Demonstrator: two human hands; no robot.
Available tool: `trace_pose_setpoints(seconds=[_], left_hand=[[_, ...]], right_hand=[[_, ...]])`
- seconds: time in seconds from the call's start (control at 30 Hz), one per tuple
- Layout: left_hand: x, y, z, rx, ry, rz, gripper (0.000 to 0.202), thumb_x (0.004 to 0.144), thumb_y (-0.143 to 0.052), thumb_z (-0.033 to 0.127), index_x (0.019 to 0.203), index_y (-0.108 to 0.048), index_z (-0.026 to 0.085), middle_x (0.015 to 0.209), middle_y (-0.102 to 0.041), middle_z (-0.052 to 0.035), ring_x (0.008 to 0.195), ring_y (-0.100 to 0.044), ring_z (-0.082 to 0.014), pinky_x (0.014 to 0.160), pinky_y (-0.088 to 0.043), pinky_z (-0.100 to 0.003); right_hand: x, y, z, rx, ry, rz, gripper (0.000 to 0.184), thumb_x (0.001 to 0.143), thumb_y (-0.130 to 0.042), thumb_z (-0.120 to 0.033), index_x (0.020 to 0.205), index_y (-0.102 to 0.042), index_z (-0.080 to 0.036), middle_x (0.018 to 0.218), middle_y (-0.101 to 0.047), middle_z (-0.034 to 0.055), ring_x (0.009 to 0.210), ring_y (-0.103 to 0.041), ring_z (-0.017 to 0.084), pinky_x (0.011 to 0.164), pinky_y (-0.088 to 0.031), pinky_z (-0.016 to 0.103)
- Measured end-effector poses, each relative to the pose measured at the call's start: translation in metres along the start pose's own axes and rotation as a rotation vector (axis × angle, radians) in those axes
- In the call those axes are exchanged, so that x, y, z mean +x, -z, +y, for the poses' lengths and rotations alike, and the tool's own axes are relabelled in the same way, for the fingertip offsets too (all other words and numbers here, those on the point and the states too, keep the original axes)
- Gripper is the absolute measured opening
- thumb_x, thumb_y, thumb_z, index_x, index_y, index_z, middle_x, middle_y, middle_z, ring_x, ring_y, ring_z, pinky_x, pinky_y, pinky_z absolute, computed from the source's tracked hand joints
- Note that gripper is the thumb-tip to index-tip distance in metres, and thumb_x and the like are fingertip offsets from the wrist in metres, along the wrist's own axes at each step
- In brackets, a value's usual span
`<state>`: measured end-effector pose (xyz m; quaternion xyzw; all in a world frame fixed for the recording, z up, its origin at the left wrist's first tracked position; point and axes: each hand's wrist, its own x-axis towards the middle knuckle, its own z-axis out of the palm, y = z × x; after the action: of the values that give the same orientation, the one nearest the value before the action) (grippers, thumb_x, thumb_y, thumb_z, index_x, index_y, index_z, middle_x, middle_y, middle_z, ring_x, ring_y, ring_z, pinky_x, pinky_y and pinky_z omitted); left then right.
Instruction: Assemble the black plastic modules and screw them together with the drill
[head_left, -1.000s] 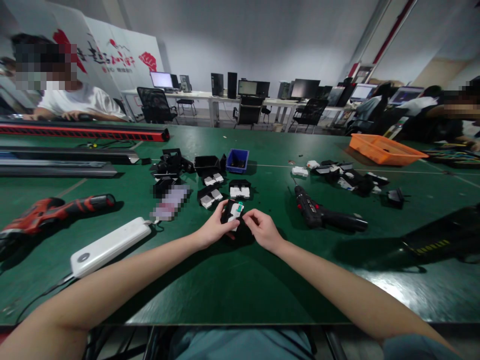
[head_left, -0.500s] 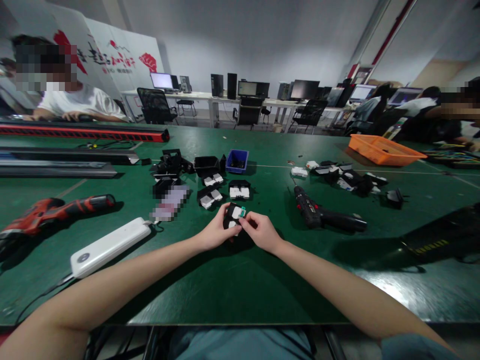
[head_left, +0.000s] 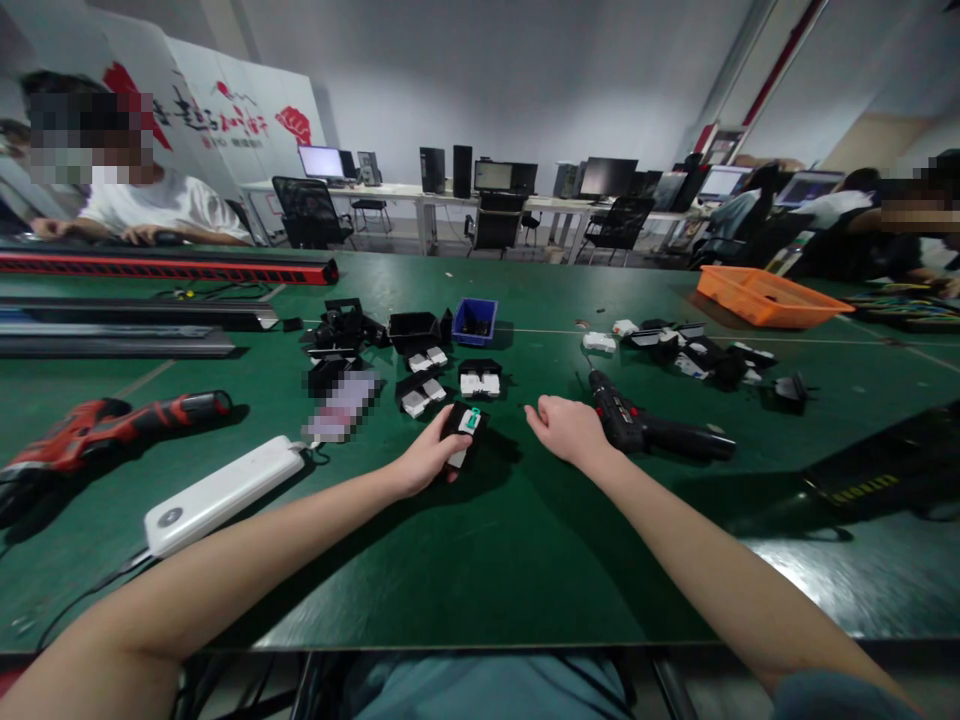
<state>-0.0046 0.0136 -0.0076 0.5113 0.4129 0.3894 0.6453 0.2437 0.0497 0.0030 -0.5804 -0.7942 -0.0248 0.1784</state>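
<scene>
Green bench runs under both my forearms. My left hand is closed around a small black plastic housing with a white and teal insert, held tilted, low over the bench. My right hand is loosely curled and holds nothing, just beside a black cordless screwdriver.

Left hand and right hand are bare, forearms uncovered, with grey-blue sleeve and trousers.
</scene>
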Motion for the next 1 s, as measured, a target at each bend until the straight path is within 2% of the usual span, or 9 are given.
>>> trace_pose_setpoints(seconds=[0.1, 0.2, 0.37, 0.6, 0.67, 0.73, 0.8, 0.87, 1.0], left_hand=[[0.001, 0.000, 0.003, -0.075, 0.040, 0.011, 0.052, 0.075, -0.059, 0.028, 0.124, -0.041, 0.025, 0.080, -0.051, 0.0018, 0.055, -0.054, -0.0109, 0.036, -0.039, -0.018], [0.001, 0.002, 0.004, -0.113, 0.045, -0.009, 0.049, 0.073, -0.059, 0.027, 0.120, -0.044, 0.024, 0.080, -0.052, 0.0016, 0.055, -0.054, -0.0111, 0.036, -0.039, -0.018], [0.003, 0.004, 0.002, -0.169, 0.050, -0.043, 0.047, 0.074, -0.060, 0.033, 0.117, -0.044, 0.024, 0.078, -0.053, 0.0007, 0.059, -0.057, -0.0141, 0.035, -0.037, -0.017], [0.003, 0.004, 0.004, -0.198, 0.051, -0.025, 0.045, 0.075, -0.060, 0.033, 0.116, -0.044, 0.024, 0.078, -0.052, 0.0010, 0.057, -0.056, -0.0133, 0.036, -0.039, -0.018], [0.003, 0.002, 0.003, -0.169, 0.027, 0.023, 0.045, 0.075, -0.060, 0.031, 0.117, -0.044, 0.024, 0.077, -0.050, 0.0021, 0.054, -0.053, -0.0113, 0.036, -0.038, -0.018], [0.004, 0.000, 0.000, -0.123, -0.008, 0.093, 0.048, 0.076, -0.061, 0.031, 0.120, -0.042, 0.025, 0.077, -0.049, 0.0030, 0.053, -0.051, -0.0100, 0.036, -0.037, -0.017], [0.006, -0.002, -0.004, -0.068, -0.059, 0.156, 0.052, 0.076, -0.063, 0.032, 0.122, -0.040, 0.025, 0.078, -0.049, 0.0033, 0.053, -0.050, -0.0095, 0.036, -0.037, -0.017], [0.008, -0.002, -0.008, -0.010, -0.110, 0.199, 0.055, 0.076, -0.065, 0.033, 0.124, -0.039, 0.024, 0.080, -0.049, 0.0023, 0.053, -0.049, -0.0091, 0.037, -0.037, -0.018], [0.009, -0.001, -0.011, 0.120, -0.154, 0.215, 0.060, 0.075, -0.067, 0.034, 0.125, -0.037, 0.022, 0.091, -0.053, -0.0016, 0.055, -0.050, -0.0092, 0.041, -0.040, -0.020]], right_hand=[[0.006, -0.005, 0.011, -0.163, -0.092, -0.149, 0.045, 0.096, -0.038, -0.049, 0.082, -0.064, -0.015, 0.079, -0.068, 0.0172, 0.071, -0.066, 0.028, 0.061, -0.040, 0.034], [0.009, -0.012, 0.012, -0.181, -0.107, -0.226, 0.044, 0.097, -0.037, -0.044, 0.087, -0.066, -0.013, 0.085, -0.070, 0.0190, 0.079, -0.068, 0.030, 0.067, -0.044, 0.036], [0.010, -0.015, 0.016, -0.130, -0.111, -0.244, 0.036, 0.096, -0.038, -0.033, 0.088, -0.066, -0.013, 0.087, -0.071, 0.0171, 0.084, -0.068, 0.029, 0.073, -0.044, 0.035], [0.009, -0.012, 0.015, 0.056, -0.089, -0.165, 0.034, 0.097, -0.034, -0.032, 0.079, -0.058, -0.017, 0.075, -0.065, 0.0081, 0.069, -0.062, 0.020, 0.063, -0.039, 0.029], [0.006, -0.012, 0.005, 0.185, -0.059, -0.130, 0.035, 0.099, -0.028, -0.032, 0.082, -0.054, -0.018, 0.074, -0.062, 0.0041, 0.066, -0.058, 0.016, 0.060, -0.039, 0.026], [0.000, -0.012, -0.009, 0.484, -0.017, -0.117, 0.031, 0.099, -0.029, -0.034, 0.084, -0.051, -0.020, 0.070, -0.057, 0.0001, 0.059, -0.054, 0.013, 0.056, -0.039, 0.025], [-0.008, -0.013, -0.026, 0.870, 0.020, -0.166, 0.023, 0.097, -0.038, -0.037, 0.086, -0.050, -0.020, 0.067, -0.051, -0.0032, 0.053, -0.048, 0.011, 0.051, -0.037, 0.024], [-0.017, -0.014, -0.042, 1.125, 0.043, -0.259, 0.020, 0.094, -0.047, -0.040, 0.088, -0.051, -0.020, 0.065, -0.048, -0.0052, 0.049, -0.045, 0.009, 0.047, -0.035, 0.022], [-0.025, -0.016, -0.063, 1.233, 0.039, -0.329, 0.022, 0.091, -0.054, -0.040, 0.089, -0.055, -0.019, 0.065, -0.049, -0.0053, 0.047, -0.044, 0.007, 0.045, -0.033, 0.021]])
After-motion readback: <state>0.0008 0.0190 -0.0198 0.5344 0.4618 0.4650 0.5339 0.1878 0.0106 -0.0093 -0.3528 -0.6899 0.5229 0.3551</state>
